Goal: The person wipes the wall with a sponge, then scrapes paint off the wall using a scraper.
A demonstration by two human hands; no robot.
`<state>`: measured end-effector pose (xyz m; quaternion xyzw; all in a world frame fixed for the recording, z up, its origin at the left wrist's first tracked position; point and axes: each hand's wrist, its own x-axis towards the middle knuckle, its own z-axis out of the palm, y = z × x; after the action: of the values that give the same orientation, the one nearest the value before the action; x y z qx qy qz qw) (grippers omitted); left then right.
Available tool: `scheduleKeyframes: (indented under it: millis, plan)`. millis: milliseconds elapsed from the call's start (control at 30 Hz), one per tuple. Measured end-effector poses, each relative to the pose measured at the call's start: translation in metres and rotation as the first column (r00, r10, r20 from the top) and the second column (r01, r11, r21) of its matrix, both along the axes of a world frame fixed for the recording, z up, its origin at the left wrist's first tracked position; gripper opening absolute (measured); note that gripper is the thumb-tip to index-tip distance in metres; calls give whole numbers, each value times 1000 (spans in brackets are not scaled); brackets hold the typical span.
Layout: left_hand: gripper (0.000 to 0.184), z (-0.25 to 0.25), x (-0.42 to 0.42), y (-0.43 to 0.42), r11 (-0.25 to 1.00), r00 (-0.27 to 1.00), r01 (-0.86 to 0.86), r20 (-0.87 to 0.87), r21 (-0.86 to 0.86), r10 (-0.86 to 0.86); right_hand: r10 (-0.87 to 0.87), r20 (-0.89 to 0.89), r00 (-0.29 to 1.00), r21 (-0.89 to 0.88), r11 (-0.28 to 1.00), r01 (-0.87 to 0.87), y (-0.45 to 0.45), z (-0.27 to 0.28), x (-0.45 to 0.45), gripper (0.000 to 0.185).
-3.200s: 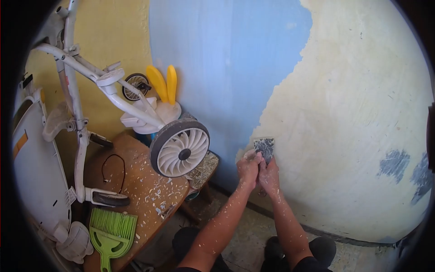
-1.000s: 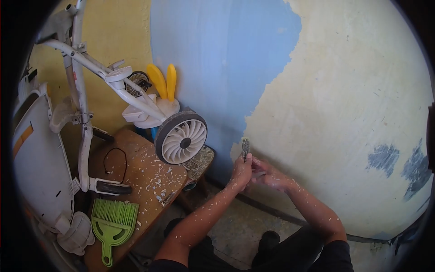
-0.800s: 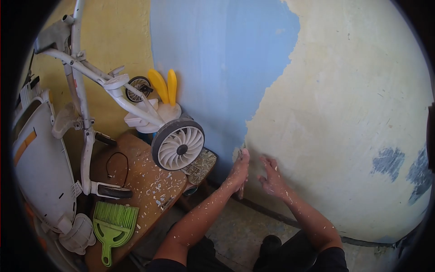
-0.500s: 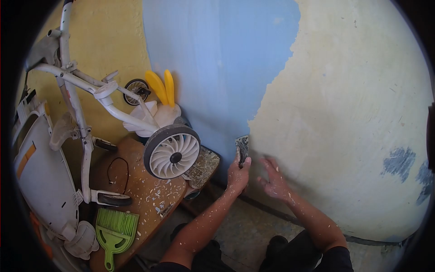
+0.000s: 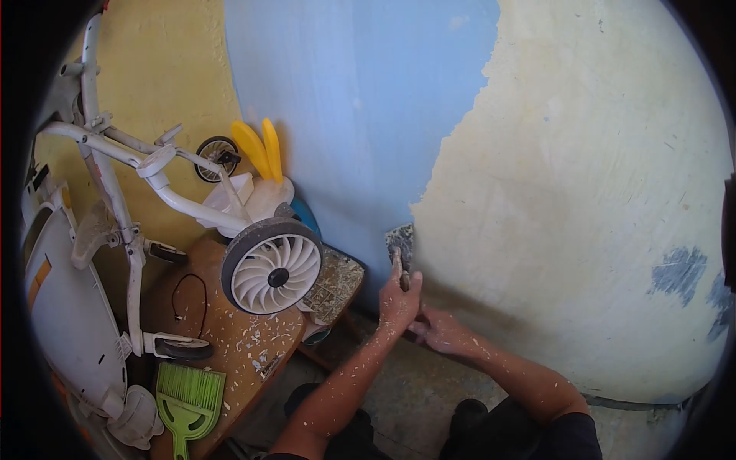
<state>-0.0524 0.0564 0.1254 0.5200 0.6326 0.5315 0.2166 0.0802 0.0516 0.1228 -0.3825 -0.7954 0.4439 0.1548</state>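
Note:
My left hand [image 5: 399, 305] is closed on a scraper [image 5: 400, 239], its speckled blade pointing up against the wall beside the ragged edge between blue paint [image 5: 337, 92] and the pale cream surface [image 5: 567, 176]. Thumb and fingers lie along the tool just below the blade. Close against the heel of that hand, my right hand [image 5: 448, 335] has its fingers closed at the lower end of the scraper, where the handle is mostly covered. Pale flakes stick to both forearms.
On the left, a white tubular frame with a large wheel [image 5: 273, 267] stands over a brown wooden surface [image 5: 249, 337] littered with flakes. A green brush [image 5: 189, 399] lies on it. Behind the wheel are yellow ear-shaped pieces [image 5: 257, 150]. Grey patches [image 5: 678, 271] mark the wall at right.
My right hand came off the scraper, hung open beside it, and has now moved left against my left hand. The blade turned from edge-on to flatter and shifted left. The view has shifted slightly.

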Motion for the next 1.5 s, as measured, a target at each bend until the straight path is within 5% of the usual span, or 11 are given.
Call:
scheduleKeyframes:
  millis: [67, 133, 200, 433, 700, 767, 900, 1000, 1067, 1367, 1500]
  plan:
    - [64, 2, -8, 1, 998, 1000, 18, -24, -56, -19, -110, 22, 994, 164, 981, 105, 1, 12, 9, 47]
    - [62, -8, -12, 5, 991, 982, -16, -186, 130, 40, -222, 34, 974, 323, 925, 199, 8, 17, 14, 51]
    - [59, -20, -14, 7, 997, 966, -1, -259, 82, 22, -226, -66, 972, 858, 484, 171, 20, 22, 14, 60]
    - [53, -49, -3, 23, 998, 973, 13, -228, -57, -26, -254, 77, 964, 848, 525, 70, 19, 29, 0, 64]
    - [52, -41, -11, 23, 995, 971, 14, -234, -98, -36, -317, 75, 946, 953, 300, 25, 47, 68, -16, 58]
    - [52, -58, -9, 30, 990, 947, -39, -313, 134, 79, -294, 64, 954, 963, 268, 18, 60, 77, -19, 50]
    - [53, -35, -23, 28, 1000, 948, 12, -317, -27, -20, -318, 113, 941, 974, 225, -41, 74, 73, -13, 53]
    - [54, -47, -24, 26, 999, 929, 30, -370, 40, -13, -342, 128, 931, 987, 132, -88, 85, 71, -13, 52]
    - [54, -46, -29, 27, 992, 888, 24, -459, 122, 35, -278, 34, 960, 994, 111, -3, 88, 64, -12, 50]
    - [54, 10, -38, 33, 995, 887, 26, -457, -98, -68, -314, -94, 945, 995, -60, 79, 98, 56, -21, 49]
    - [54, -20, -32, 32, 999, 901, 45, -433, 11, -36, -300, -96, 949, 995, -38, 88, 96, 56, -19, 48]
